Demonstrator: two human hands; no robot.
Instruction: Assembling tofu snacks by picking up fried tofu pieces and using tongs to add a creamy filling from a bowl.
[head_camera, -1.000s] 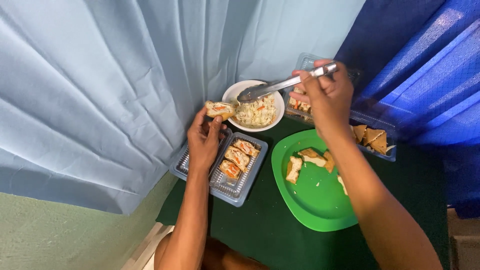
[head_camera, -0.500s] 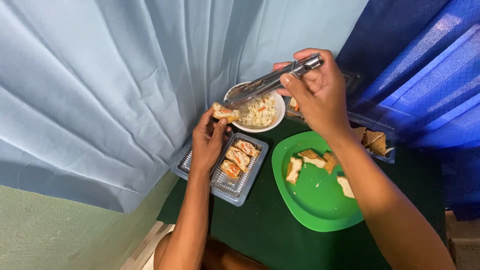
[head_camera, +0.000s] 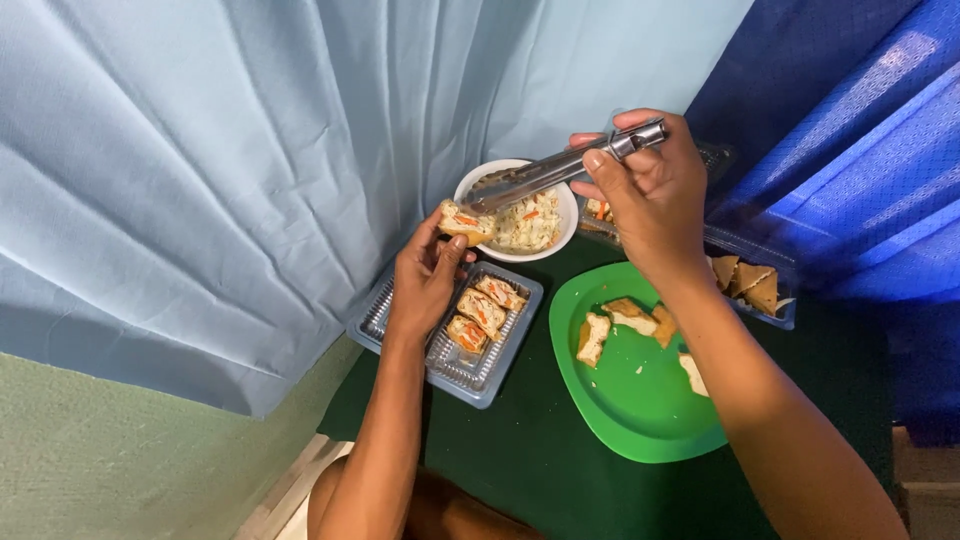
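My left hand (head_camera: 425, 285) holds a stuffed tofu piece (head_camera: 465, 222) above a clear plastic tray (head_camera: 400, 330) that carries three more stuffed pieces (head_camera: 482, 308). My right hand (head_camera: 650, 195) grips metal tongs (head_camera: 545, 175) whose tips reach the held piece. Just behind the tips stands a white bowl (head_camera: 505, 252) of shredded vegetable filling (head_camera: 530, 220).
A green plate (head_camera: 640, 410) with several cut tofu pieces lies on the dark green table cover (head_camera: 520, 450). A clear container (head_camera: 775, 310) with fried tofu triangles sits at the right. Light blue curtain hangs at the left, dark blue cloth at the right.
The tongs' tips have swung from over the bowl down to the piece in my left hand. My left hand has stayed above the tray with its piece.
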